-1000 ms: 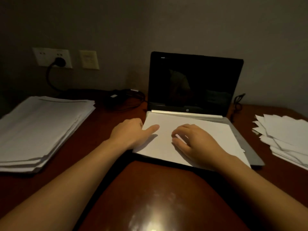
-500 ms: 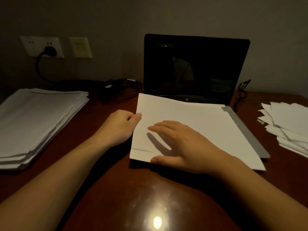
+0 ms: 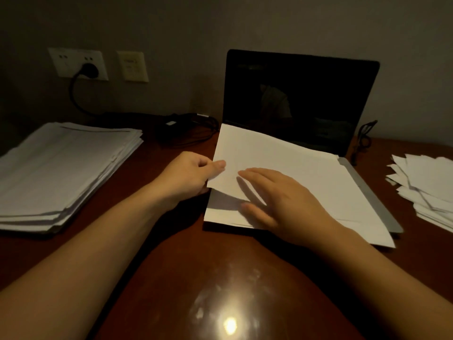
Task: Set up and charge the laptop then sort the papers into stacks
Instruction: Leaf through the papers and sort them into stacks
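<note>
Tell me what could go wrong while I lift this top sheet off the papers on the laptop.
The left hand pinches the top white paper sheet at one edge only; it could crease, or drag the white papers underneath if the flat right hand eases off.
Those papers lie on the open grey laptop with the dark screen; pressing down may hit keys.
The loose fanned pile of white papers on the right could scatter if an arm brushes it.

Quantity: one laptop (image 3: 299, 99). Three paper groups: left stack (image 3: 63, 173), middle sheets (image 3: 306, 182), right pile (image 3: 426, 185). Two wall plates: outlet plate (image 3: 61, 62), switch plate (image 3: 132, 66). One plug (image 3: 89, 69). Two hands: left hand (image 3: 188, 177), right hand (image 3: 286, 202).
</note>
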Available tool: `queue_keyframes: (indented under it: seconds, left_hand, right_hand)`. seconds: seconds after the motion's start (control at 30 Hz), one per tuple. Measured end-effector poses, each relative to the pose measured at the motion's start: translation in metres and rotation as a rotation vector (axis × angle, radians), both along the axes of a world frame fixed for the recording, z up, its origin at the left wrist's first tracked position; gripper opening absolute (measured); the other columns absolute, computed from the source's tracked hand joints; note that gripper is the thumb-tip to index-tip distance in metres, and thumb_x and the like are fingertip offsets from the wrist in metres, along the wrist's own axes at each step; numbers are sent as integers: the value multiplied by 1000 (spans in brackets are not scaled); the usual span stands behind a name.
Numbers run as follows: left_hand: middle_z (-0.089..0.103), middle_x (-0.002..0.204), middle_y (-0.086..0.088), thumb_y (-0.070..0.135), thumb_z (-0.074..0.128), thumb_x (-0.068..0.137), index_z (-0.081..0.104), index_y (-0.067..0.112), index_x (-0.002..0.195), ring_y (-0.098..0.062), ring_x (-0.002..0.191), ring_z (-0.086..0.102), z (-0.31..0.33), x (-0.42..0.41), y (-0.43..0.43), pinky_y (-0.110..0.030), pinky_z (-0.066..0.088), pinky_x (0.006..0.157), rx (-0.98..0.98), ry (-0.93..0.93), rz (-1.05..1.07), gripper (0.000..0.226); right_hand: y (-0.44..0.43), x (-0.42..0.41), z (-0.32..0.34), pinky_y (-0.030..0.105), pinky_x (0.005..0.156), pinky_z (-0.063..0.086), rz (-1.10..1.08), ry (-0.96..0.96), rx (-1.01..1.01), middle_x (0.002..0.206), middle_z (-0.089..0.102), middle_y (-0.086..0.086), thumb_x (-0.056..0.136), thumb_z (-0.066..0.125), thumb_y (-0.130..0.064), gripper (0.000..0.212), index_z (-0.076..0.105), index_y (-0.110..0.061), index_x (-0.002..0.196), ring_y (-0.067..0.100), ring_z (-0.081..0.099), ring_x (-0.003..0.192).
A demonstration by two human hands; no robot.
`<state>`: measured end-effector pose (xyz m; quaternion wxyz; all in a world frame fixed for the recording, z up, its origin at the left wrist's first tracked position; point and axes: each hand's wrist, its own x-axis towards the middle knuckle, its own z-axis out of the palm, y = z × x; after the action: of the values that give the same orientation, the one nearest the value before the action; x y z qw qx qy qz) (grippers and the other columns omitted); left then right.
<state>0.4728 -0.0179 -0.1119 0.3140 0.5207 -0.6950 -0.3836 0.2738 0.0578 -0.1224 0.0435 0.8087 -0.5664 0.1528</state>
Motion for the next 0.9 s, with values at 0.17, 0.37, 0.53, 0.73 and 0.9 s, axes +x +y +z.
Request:
queue_keyframes:
  seconds: [0.17,0.37,0.53,0.73,0.9]
  left_hand:
    - [73,81,-8,54,52,99,74,5,85,-18,76,69,1,-5,-1,-36,58,78,58,117,63,55]
    - [56,68,-5,74,52,87,72,10,85,-22,64,54,-6,0,-6,-34,41,59,14,-551,73,67]
    - [54,66,-4,53,71,87,66,12,71,-17,62,52,-2,0,-7,-27,37,53,79,-480,45,44]
    - [69,98,-18,40,73,90,72,0,92,-29,88,67,-1,15,-12,-38,53,68,7,-254,119,40]
    - [69,82,-15,44,63,96,70,-5,85,-25,73,67,0,17,-13,-35,45,60,-18,-142,110,50]
  right_hand:
    - [-7,-4,-2,44,94,52,-56,-26,-175,127,66,9,93,64,-14,35,66,-16,127,32,65,113]
    - [-4,-12,5,44,96,51,-208,-67,-191,130,65,7,99,55,-19,37,59,-19,136,32,64,115]
    - [-6,-16,3,34,72,57,-146,-53,-275,99,76,3,90,69,-19,15,76,-19,103,26,72,81]
    - [-6,-13,-2,31,68,58,-72,-21,-207,101,73,-2,91,66,-26,10,74,-22,96,21,69,79]
    - [-4,-11,-4,35,63,58,-9,-20,-200,101,72,-4,95,56,-28,18,73,-23,98,21,68,78]
